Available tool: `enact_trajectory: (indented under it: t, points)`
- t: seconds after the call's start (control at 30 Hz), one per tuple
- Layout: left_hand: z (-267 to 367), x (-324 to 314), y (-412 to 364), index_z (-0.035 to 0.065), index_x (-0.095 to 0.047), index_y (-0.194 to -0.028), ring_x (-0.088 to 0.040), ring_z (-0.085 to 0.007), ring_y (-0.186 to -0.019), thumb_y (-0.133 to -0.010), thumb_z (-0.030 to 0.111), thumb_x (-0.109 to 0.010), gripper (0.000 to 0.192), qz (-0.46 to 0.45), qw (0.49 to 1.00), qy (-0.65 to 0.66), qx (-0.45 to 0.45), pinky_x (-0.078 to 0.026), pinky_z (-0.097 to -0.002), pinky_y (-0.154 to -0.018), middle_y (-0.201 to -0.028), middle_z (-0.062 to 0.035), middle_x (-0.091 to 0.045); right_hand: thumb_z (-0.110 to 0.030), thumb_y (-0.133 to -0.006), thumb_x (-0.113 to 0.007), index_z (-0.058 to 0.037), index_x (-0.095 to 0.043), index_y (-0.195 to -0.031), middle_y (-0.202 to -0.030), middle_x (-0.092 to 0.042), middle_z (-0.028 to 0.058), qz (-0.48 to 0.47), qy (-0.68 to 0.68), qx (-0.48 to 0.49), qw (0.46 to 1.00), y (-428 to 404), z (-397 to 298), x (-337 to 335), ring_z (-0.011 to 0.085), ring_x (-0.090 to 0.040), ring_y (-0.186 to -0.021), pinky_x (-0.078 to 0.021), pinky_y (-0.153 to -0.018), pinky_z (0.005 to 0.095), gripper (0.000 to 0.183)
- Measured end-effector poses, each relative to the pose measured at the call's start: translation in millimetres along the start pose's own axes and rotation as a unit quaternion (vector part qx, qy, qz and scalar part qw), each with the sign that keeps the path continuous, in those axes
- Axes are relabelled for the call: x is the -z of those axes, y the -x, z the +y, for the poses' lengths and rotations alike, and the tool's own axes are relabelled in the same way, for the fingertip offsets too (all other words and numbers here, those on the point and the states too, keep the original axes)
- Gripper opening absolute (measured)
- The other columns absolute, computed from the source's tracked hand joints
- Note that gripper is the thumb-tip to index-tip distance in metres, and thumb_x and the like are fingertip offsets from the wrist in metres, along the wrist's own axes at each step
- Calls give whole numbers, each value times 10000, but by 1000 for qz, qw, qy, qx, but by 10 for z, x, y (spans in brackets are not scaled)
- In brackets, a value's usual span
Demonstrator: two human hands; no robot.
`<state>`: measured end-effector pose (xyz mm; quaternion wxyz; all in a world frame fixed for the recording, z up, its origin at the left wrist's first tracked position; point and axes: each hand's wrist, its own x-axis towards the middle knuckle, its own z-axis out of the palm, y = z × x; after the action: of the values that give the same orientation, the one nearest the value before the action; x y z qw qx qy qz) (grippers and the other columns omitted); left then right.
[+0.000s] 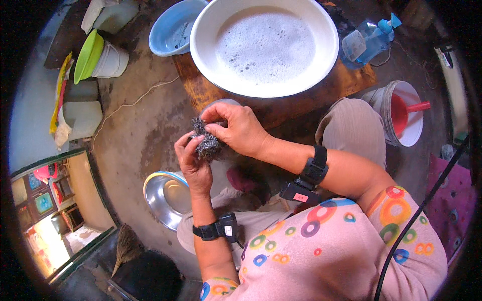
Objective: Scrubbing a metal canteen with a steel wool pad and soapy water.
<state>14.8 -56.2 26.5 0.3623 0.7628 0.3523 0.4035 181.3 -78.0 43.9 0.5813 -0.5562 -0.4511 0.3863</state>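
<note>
Between both hands, above the floor, I hold a dark grey steel-wool scouring pad. Its wiry mass looks pulled into two lumps. My left hand grips the lower lump, fingers curled around its left side. Thumb and fingers of my right hand pinch the upper part from the right. Just beyond my hands stands a white basin full of sudsy water, on a low wooden table. A shiny metal basin lies on the floor beside my left forearm.
A blue basin sits left of the white one. At right are a blue pump bottle and a white bucket holding a red dipper. A cord crosses the floor near a green basin; a broom is lower left.
</note>
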Motion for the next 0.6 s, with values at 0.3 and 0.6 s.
enact_trajectory:
  t: [0.3, 0.6]
  points:
    - [-29, 20, -4, 90, -574, -998, -484, -225, -1074, -679, -157, -560, 404, 19, 1000, 5, 12, -389, -311, -912, -1129, -104, -481, -83, -716, -672, -16, -610, -815, -773, -618, 174, -110, 273, 124, 948, -150, -95, 399, 348, -608, -724, -484, -651, 400, 135]
    - [-22, 79, 18, 88, -573, -989, -491, -226, -1068, -659, -152, -552, 408, 5, 1000, 7, 13, -393, -319, -909, -1130, -111, -491, -88, -749, -670, -6, -595, -789, -844, -621, 154, -254, 174, 85, 948, -178, -174, 609, 297, -615, -785, -477, -681, 349, 117]
